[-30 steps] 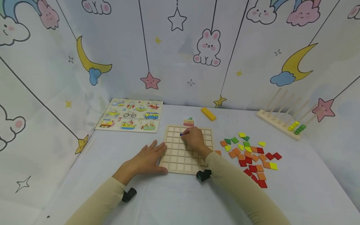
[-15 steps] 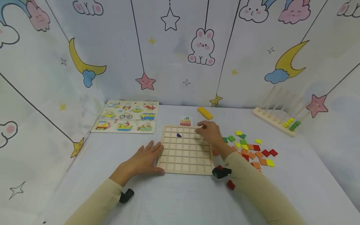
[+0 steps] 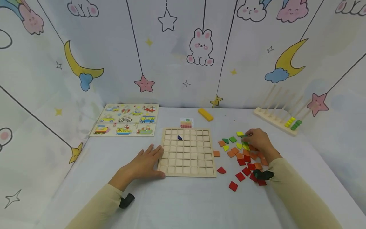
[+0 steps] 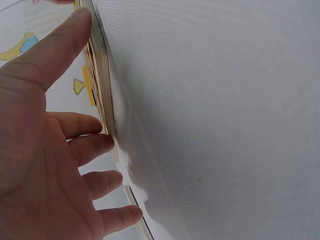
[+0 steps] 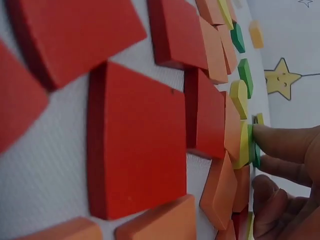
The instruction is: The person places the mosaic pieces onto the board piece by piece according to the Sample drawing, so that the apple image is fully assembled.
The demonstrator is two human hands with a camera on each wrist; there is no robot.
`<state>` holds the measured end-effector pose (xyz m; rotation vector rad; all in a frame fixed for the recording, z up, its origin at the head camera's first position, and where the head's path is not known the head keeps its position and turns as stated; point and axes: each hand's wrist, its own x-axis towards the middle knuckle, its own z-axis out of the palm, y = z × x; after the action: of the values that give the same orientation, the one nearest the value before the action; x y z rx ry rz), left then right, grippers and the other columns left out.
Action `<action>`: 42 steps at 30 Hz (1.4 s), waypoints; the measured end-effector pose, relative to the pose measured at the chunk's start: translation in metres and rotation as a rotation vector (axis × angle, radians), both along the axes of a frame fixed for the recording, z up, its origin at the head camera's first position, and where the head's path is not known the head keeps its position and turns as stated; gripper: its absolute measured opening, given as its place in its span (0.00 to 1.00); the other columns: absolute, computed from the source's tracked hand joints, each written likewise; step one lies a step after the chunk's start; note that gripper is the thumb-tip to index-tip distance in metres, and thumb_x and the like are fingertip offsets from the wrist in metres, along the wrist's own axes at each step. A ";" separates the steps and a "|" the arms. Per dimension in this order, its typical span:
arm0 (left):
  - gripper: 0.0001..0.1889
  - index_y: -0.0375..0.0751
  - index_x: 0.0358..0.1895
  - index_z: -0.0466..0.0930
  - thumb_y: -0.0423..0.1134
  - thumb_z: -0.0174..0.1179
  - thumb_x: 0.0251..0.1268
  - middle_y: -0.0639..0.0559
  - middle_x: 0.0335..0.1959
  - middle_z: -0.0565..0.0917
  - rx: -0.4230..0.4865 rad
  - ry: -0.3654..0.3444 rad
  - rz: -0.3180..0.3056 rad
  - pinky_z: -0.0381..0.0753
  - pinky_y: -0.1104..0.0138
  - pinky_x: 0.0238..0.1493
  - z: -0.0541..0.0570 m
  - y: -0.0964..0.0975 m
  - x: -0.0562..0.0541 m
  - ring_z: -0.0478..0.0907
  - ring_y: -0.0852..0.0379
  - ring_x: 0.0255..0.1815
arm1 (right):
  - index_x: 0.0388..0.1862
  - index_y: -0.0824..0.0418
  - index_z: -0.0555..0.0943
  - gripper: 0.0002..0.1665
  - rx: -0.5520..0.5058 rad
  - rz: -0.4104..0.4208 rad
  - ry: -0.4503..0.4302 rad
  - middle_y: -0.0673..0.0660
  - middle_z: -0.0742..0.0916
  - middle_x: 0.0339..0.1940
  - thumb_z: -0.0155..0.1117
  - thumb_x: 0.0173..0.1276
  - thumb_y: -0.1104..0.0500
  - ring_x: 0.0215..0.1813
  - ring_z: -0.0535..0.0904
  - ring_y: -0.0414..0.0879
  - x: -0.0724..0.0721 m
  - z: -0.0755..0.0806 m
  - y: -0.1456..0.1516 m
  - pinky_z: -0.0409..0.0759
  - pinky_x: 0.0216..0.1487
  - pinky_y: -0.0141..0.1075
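A wooden grid board lies on the white cloth. In one of its upper squares sits a small dark purple tile with a curved edge. My left hand rests flat with fingers spread, fingertips and thumb against the board's left edge; in the left wrist view, the fingers reach to the board's side. Over the far side of the loose tiles, my right hand pinches a dark green tile between thumb and finger. The fingers partly cover that tile.
Several red tiles, orange tiles, yellow and green tiles lie right of the board. Behind it are a small picture card and a yellow bar. A vehicle puzzle lies back left; a peg rack stands back right.
My right hand let go of the purple tile on the board, then moved right to the loose tiles and took hold of a dark green one. The left hand stayed at the board's edge.
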<state>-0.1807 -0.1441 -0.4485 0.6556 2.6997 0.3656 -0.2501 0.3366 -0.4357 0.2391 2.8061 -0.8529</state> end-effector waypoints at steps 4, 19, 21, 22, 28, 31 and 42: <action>0.55 0.41 0.81 0.56 0.66 0.71 0.56 0.46 0.83 0.55 -0.003 -0.005 0.000 0.51 0.34 0.76 -0.001 -0.001 0.000 0.44 0.35 0.84 | 0.60 0.73 0.77 0.25 -0.019 -0.016 0.004 0.72 0.80 0.57 0.63 0.74 0.55 0.54 0.74 0.63 0.000 -0.005 0.000 0.78 0.56 0.54; 0.55 0.41 0.81 0.56 0.65 0.71 0.56 0.46 0.83 0.55 0.010 -0.005 -0.006 0.51 0.34 0.76 -0.002 -0.001 0.000 0.44 0.35 0.83 | 0.61 0.69 0.74 0.22 -0.195 -0.076 0.026 0.72 0.80 0.56 0.61 0.74 0.59 0.52 0.77 0.60 -0.001 -0.012 0.003 0.79 0.51 0.46; 0.55 0.41 0.81 0.56 0.65 0.71 0.56 0.47 0.83 0.54 0.010 -0.008 -0.005 0.51 0.34 0.77 -0.002 -0.001 0.000 0.43 0.36 0.84 | 0.61 0.69 0.74 0.21 -0.213 -0.086 0.028 0.72 0.80 0.56 0.60 0.74 0.59 0.52 0.76 0.60 -0.002 -0.012 0.004 0.78 0.51 0.45; 0.55 0.41 0.81 0.56 0.65 0.70 0.56 0.47 0.83 0.54 0.013 -0.008 -0.006 0.51 0.34 0.77 -0.002 -0.001 0.001 0.43 0.36 0.84 | 0.61 0.69 0.74 0.21 -0.221 -0.089 0.029 0.72 0.80 0.57 0.60 0.75 0.59 0.52 0.76 0.59 -0.002 -0.012 0.004 0.77 0.51 0.45; 0.55 0.40 0.81 0.56 0.65 0.71 0.56 0.46 0.83 0.55 0.031 -0.001 -0.008 0.51 0.34 0.76 -0.002 -0.001 0.001 0.44 0.35 0.83 | 0.63 0.69 0.74 0.21 -0.279 -0.124 0.039 0.70 0.78 0.60 0.58 0.78 0.59 0.54 0.74 0.57 -0.005 -0.015 0.004 0.76 0.50 0.39; 0.55 0.40 0.81 0.57 0.65 0.71 0.56 0.46 0.83 0.56 0.025 0.005 -0.006 0.52 0.34 0.76 -0.003 -0.001 0.001 0.45 0.36 0.83 | 0.66 0.68 0.73 0.23 -0.326 -0.163 0.043 0.69 0.77 0.61 0.56 0.79 0.56 0.53 0.73 0.56 -0.006 -0.016 0.004 0.77 0.47 0.36; 0.55 0.41 0.81 0.56 0.65 0.71 0.56 0.46 0.83 0.55 0.022 -0.007 -0.001 0.50 0.35 0.77 -0.002 0.000 0.001 0.43 0.36 0.84 | 0.73 0.65 0.70 0.28 -0.744 -0.260 0.105 0.49 0.85 0.42 0.58 0.80 0.53 0.38 0.84 0.36 -0.005 -0.015 0.004 0.86 0.45 0.27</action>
<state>-0.1799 -0.1441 -0.4509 0.6600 2.6925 0.3972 -0.2553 0.3407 -0.4508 0.4415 2.3511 -1.9245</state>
